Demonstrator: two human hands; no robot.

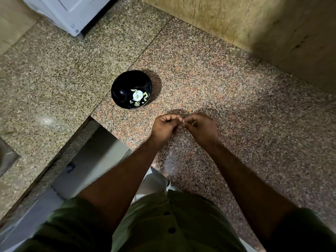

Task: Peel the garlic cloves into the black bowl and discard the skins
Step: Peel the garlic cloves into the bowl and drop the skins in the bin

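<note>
Desk: a speckled granite desk (236, 99) in pink, grey and black flecks is seen, polished, with a straight seam running diagonally between two slabs.
White appliance: a smooth white box-shaped appliance (72, 11) is set at the far left corner of the desk.
Bowl: a round glossy black bowl (131, 89) is placed on the desk, left of and beyond the hands; pale, thin garlic skins and a white rounded garlic piece (137, 95) are held inside it, towards its right side.
Left hand: the left hand (166, 127) is held above the desk near its front edge, its fingers (179, 118) curled inward and pinched on something small against the right hand.
Garlic clove: a small pale piece, taken to be a garlic clove (183, 121), is barely shown between the two sets of fingertips; its shape cannot be told.
Right hand: the right hand (202, 128) is met fingertip to fingertip with the left, fingers curled and pinching the same small piece.
Wall: a rough, stained yellowish wall (254, 24) is seen behind the desk.
</note>
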